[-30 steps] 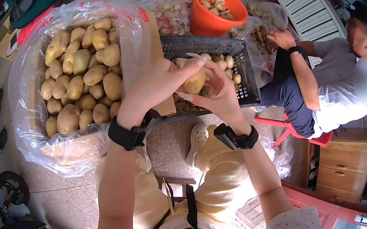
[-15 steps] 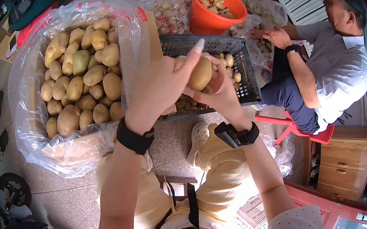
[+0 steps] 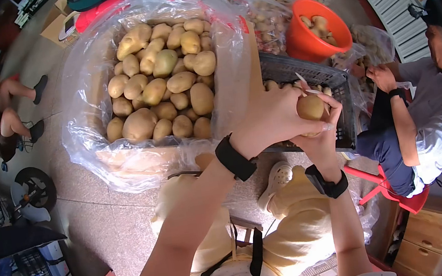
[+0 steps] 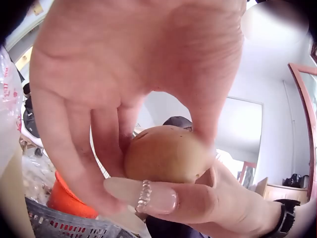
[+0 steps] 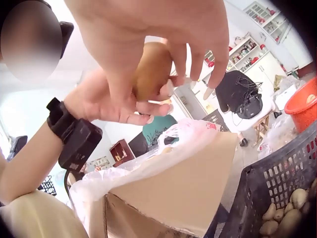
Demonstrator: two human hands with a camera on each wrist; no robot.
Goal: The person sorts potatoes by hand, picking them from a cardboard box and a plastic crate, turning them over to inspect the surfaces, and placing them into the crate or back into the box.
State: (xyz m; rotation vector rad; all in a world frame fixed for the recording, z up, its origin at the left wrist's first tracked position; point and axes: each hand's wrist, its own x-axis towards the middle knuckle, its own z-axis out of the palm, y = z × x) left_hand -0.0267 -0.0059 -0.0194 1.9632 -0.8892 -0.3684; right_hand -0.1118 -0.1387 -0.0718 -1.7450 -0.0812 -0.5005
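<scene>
One potato is held between both hands above the black crate in the head view. The left hand grips it from the left, thumb and fingers curled round it; the left wrist view shows the potato between that thumb and the fingers. From the right, the right hand pinches the same potato, its long nails and a jewelled nail visible by the skin in the left wrist view. In the right wrist view the potato has both hands' fingers around it.
A plastic-lined box of potatoes stands left of the crate. Behind the crate are an orange bucket with potatoes and several plastic bags. A seated person is at the right, another at the far left.
The head view has swung left, so the box and crate appear further right. Both hands still hold the potato, and the left thumb, raised before, now lies against it.
</scene>
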